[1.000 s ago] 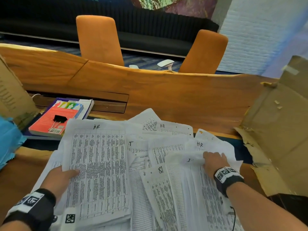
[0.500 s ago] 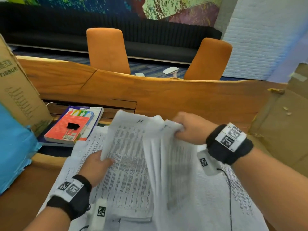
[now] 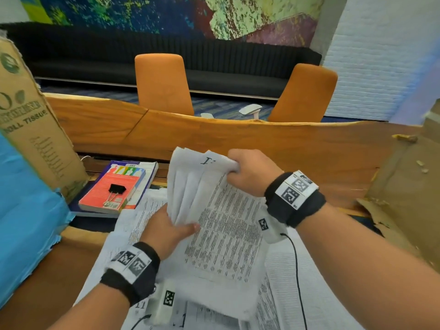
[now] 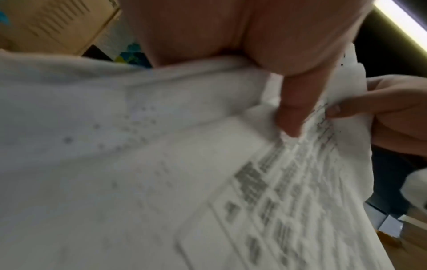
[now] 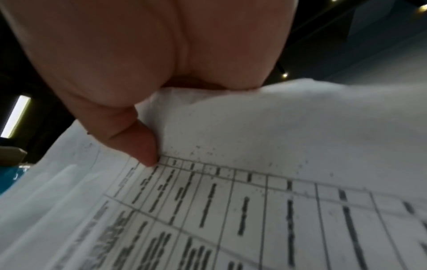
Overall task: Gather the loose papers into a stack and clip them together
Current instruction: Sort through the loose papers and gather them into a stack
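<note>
Both hands have the bundle of printed papers (image 3: 214,206) lifted off the wooden table (image 3: 238,141). The right hand (image 3: 250,172) is curled tight round its top corner, and the left hand (image 3: 166,232) pinches its lower left edge, thumb on top. More sheets (image 3: 285,270) lie spread underneath. The black binder clip (image 3: 116,189) sits on a red book (image 3: 109,186), 1 of 2 stacked at the left.

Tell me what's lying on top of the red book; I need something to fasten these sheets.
A black binder clip lies on the red book, its wire handles pointing toward the person. Under that book sits a second one; its cover is mostly hidden.
</note>
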A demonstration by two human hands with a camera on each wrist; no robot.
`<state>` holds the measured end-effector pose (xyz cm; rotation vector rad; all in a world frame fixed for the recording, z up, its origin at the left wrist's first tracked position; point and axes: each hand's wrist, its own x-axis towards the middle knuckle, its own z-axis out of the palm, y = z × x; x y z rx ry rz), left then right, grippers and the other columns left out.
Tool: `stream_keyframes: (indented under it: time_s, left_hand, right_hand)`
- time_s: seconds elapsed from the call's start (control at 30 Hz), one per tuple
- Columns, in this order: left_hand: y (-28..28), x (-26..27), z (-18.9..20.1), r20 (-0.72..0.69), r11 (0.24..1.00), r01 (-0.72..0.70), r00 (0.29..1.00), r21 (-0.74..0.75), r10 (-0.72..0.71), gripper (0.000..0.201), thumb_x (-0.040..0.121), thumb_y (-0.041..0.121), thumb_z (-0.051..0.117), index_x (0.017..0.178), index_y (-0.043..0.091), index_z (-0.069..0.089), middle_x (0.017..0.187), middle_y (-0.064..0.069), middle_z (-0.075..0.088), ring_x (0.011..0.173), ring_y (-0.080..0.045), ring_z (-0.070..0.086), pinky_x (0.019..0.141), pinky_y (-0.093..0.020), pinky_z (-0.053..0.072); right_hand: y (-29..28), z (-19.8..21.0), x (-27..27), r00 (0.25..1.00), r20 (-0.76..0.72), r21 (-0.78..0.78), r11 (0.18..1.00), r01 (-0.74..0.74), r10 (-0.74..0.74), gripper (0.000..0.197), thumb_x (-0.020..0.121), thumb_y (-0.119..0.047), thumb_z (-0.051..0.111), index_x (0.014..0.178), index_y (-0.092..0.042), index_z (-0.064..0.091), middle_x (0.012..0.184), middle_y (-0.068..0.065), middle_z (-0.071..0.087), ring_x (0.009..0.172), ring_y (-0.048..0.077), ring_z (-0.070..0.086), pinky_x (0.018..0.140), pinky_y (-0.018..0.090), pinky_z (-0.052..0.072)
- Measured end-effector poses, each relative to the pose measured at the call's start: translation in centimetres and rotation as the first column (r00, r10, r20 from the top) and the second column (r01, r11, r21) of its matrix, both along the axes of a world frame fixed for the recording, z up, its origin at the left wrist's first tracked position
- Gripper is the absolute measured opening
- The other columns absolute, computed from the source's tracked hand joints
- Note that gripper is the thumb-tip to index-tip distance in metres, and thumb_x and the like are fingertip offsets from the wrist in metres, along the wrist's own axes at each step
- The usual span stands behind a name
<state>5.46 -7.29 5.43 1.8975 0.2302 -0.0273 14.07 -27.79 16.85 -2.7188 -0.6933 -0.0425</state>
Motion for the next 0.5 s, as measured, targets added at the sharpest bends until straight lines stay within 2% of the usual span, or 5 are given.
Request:
stream_keyframes:
  time_s: [0.1, 0.17, 0.27, 0.37, 0.5]
  left_hand:
    - [-0.7, 0.3, -0.5, 0.047, 0.996, -0.090, 0.995, -0.019, 0.091, 0.026, 0.081, 0.011, 0.076, 0.105, 0.014, 0.068, 0.093, -0.003, 0.074, 0.088, -0.020, 0.070, 0.087, -0.039, 0.056]
    - [-0.4, 0.4, -0.6, 0.066, 0.993, -0.103, 0.992, -0.050, 0.107, 0.015, 0.083, 0.008, 0.073, 0.096, 0.016, 0.069, 0.088, -0.005, 0.074, 0.085, -0.023, 0.070, 0.084, -0.039, 0.056]
    - [0.6, 0.6, -0.2, 0.069, 0.977, -0.160, 0.983, -0.140, 0.171, 0.018, 0.086, 0.000, 0.066, 0.085, 0.018, 0.068, 0.085, -0.006, 0.072, 0.085, -0.028, 0.068, 0.082, -0.037, 0.053]
    - [1.2, 0.6, 0.2, 0.043, 0.970, -0.168, 0.983, -0.175, 0.178, 0.020, 0.086, -0.006, 0.058, 0.082, 0.013, 0.066, 0.081, -0.007, 0.069, 0.083, -0.029, 0.063, 0.070, -0.028, 0.047]
    - [0.5, 0.5, 1.0, 0.095, 0.991, -0.020, 0.995, -0.130, 0.033, 0.035, 0.087, -0.010, 0.051, 0.095, 0.021, 0.065, 0.094, -0.002, 0.069, 0.092, -0.021, 0.064, 0.070, -0.026, 0.048]
  right_hand:
    - [0.0, -1.1, -0.2, 0.981, 0.165, 0.120, 0.989, 0.085, -0.104, 0.007, 0.087, -0.029, 0.059, 0.088, -0.026, 0.053, 0.088, -0.008, 0.057, 0.085, 0.019, 0.054, 0.076, 0.034, 0.040]
    - [-1.1, -2.6, -0.3, 0.926, 0.239, 0.345, 0.917, 0.202, -0.293, 0.038, 0.083, -0.032, 0.068, 0.117, -0.023, 0.056, 0.116, -0.004, 0.055, 0.108, 0.015, 0.050, 0.094, 0.034, 0.039]
    - [-2.8, -6.4, -1.3, 0.872, -0.143, 0.703, 0.572, 0.423, -0.469, 0.067, 0.078, -0.024, 0.073, 0.137, -0.016, 0.043, 0.130, 0.001, 0.051, 0.117, 0.016, 0.051, 0.100, 0.035, 0.042]
    - [-2.7, -10.8, -2.4, 0.753, -0.619, 0.689, 0.306, 0.657, -0.224, 0.056, 0.075, -0.018, 0.068, 0.128, -0.019, 0.050, 0.124, 0.007, 0.065, 0.109, 0.024, 0.064, 0.099, 0.050, 0.050]
    - [-0.3, -10.2, -3.4, 0.822, -0.543, 0.755, 0.330, 0.567, -0.169, 0.030, 0.087, 0.001, 0.058, 0.104, -0.022, 0.066, 0.103, -0.002, 0.074, 0.100, 0.020, 0.070, 0.082, 0.035, 0.058]
